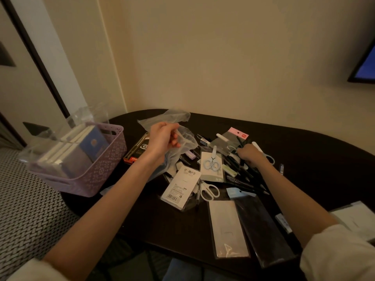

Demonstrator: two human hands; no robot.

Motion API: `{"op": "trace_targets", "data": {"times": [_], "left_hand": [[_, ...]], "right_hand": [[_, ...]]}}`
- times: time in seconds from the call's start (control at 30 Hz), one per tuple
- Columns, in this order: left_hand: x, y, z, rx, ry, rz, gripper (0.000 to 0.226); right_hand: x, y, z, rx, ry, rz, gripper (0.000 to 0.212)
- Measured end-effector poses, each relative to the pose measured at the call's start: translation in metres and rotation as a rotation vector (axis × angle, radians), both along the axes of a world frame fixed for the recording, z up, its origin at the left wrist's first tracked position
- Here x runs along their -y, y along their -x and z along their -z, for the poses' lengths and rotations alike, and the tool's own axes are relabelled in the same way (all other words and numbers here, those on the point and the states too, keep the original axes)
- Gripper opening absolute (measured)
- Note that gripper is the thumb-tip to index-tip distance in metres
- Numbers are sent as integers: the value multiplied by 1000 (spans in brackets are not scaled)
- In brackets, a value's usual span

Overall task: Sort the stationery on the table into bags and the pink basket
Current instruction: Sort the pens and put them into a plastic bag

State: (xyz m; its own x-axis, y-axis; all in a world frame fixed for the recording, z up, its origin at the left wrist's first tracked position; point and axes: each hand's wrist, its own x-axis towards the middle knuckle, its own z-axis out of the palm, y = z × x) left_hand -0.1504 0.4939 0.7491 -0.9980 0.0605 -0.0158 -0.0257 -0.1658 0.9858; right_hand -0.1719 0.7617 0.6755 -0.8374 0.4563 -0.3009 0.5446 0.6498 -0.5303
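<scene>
Dim, warm yellowish light falls across the cream wall [223, 57], leaving the dark oval wooden table [314, 159] murky. Wide-angle distortion bends the frame edges. The picture is soft and grainy; the clear crumpled plastic bag [174, 118] catches faint glare.

Left hand [164, 136] up, pinching a clear bag [183, 138] above the tabletop [316, 159]; right hand [250, 156] down in the pen pile [246, 175], fingers curled. Basket [101, 169] of notebooks sits at the left edge.
</scene>
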Motion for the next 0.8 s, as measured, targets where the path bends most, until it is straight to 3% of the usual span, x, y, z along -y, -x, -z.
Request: {"op": "trace_targets", "data": {"times": [0.07,0.13,0.33,0.4,0.6,0.8], "left_hand": [[-1,-1,0,-1,12,8,20],[-1,-3,0,0,22,11,19],[3,-9,-4,6,25,21,17],[4,-11,-6,7,19,12,18],[8,-12,-10,-7,36,10,20],[14,-11,-14,3,65,-3,15]], "right_hand": [[9,-6,1,-93,47,40,27],[19,-11,-5,-214,237,101,19],[43,-27,-59,-270,1257,265,12],[52,-32,-71,-280,1459,208,15],[65,-31,-70,-376,1646,75,20],[77,-27,-94,-555,1780,40,57]]}}
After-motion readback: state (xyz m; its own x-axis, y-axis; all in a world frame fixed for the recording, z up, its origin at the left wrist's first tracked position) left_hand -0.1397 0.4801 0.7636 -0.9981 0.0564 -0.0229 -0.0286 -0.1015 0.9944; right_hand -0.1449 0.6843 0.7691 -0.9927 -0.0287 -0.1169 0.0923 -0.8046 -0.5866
